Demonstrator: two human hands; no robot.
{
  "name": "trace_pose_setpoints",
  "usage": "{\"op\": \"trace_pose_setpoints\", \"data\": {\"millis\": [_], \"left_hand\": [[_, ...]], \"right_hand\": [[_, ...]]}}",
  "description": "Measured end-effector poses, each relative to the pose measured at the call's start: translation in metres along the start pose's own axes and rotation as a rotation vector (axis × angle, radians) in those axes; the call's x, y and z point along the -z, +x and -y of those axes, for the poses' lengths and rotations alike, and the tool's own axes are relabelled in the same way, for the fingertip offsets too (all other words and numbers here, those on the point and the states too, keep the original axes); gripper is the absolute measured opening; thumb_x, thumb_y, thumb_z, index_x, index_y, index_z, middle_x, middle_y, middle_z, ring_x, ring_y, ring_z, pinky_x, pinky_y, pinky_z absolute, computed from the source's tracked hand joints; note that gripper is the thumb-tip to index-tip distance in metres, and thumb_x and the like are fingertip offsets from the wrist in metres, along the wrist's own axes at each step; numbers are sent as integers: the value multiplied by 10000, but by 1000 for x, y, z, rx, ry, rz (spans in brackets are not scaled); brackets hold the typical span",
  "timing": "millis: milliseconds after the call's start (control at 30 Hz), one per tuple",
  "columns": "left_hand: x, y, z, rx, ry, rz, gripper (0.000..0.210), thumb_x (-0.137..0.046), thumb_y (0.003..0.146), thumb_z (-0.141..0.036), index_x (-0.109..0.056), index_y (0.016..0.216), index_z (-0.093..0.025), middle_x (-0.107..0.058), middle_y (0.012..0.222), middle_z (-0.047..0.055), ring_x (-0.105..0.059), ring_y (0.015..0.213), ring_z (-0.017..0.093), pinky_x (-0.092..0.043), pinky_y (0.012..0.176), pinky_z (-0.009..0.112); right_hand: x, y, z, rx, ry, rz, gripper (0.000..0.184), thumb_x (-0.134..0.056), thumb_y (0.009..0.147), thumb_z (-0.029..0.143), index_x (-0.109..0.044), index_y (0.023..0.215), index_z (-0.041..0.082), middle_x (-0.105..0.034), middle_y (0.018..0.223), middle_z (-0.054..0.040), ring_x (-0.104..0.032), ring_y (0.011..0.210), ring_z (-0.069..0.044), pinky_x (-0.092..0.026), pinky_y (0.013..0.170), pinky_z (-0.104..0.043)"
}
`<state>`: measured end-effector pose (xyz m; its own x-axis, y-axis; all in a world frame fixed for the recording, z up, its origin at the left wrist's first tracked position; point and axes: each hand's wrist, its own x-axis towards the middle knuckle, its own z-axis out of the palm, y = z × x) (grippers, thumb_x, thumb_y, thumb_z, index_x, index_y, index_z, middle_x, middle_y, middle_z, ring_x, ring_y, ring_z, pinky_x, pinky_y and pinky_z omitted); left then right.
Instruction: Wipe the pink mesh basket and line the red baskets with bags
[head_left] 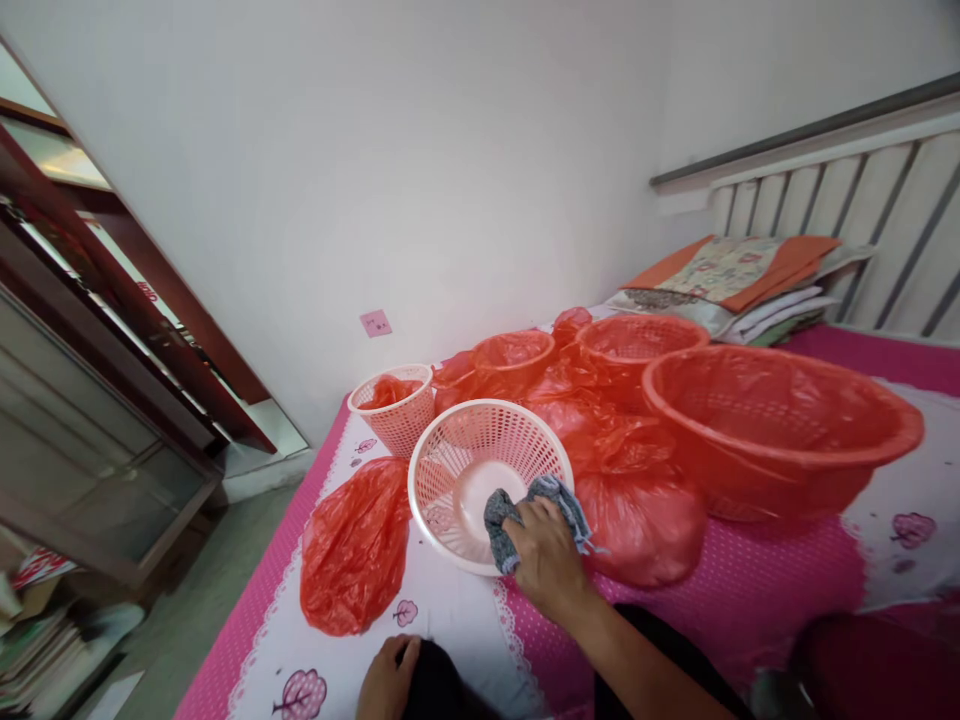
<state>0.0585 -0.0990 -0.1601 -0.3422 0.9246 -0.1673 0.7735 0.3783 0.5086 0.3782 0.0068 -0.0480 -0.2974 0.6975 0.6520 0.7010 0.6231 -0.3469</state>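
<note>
My right hand [547,560] grips a grey cloth [501,525] with pale frayed edges. The cloth is folded over the near right rim of a white plastic basket [491,410] with holes in its sides. Inside, the basket's solid round bottom shows. Low in the view my left hand [386,680] rests on my dark-clothed knee, its fingers laid over it and holding nothing. A crumpled red plastic bag [356,550] lies left of the basket, and a filled red bag [637,525] sits against its right side.
Behind stand a tall white basket [401,420] with red plastic inside and several baskets wrapped in red bags, the largest basket [780,440] at right. Folded bedding [739,275] lies by the headboard. All rest on a pink and white bedsheet [787,570]. A dark red seat-like object [877,665] is lower right.
</note>
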Motion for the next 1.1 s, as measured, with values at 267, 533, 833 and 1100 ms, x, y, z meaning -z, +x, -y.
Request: {"op": "trace_pose_setpoints", "data": {"millis": [267, 533, 833, 1100], "left_hand": [[10, -22, -1, -33, -212, 5, 717, -470, 819, -707, -763, 1186, -166, -761, 1324, 143, -658, 1322, 324, -440, 1204, 405], [52, -15, -26, -82, -291, 187, 587, -515, 806, -740, -799, 941, -244, -814, 1197, 60, -695, 1245, 319, -447, 1197, 404], [53, 6, -34, -34, -14, 264, 471, -555, 868, -647, -755, 831, -222, -824, 1023, 98, -741, 1062, 319, -540, 1047, 424], [24, 17, -50, -27, 303, 255, 240, -616, 839, -300, -782, 971, -189, -817, 1115, 166, -754, 1107, 352, -532, 1008, 438]], "right_hand": [[-2, 26, -2, 15, -59, 6, 264, -517, 876, 70, -760, 904, 171, -680, 927, -114, -550, 925, -267, -333, 1029, -403], [3, 38, 3, 2, -66, -8, 262, -511, 928, 83, -756, 890, 170, -689, 928, -116, -551, 919, -261, -336, 972, -390], [0, 36, 3, -1, -53, 10, 219, -537, 931, 129, -749, 912, 176, -686, 937, -99, -542, 907, -252, -341, 986, -401], [0, 36, 2, 1, -66, 23, 213, -537, 922, 114, -738, 887, 177, -686, 937, -107, -546, 916, -259, -343, 983, -399]]}}
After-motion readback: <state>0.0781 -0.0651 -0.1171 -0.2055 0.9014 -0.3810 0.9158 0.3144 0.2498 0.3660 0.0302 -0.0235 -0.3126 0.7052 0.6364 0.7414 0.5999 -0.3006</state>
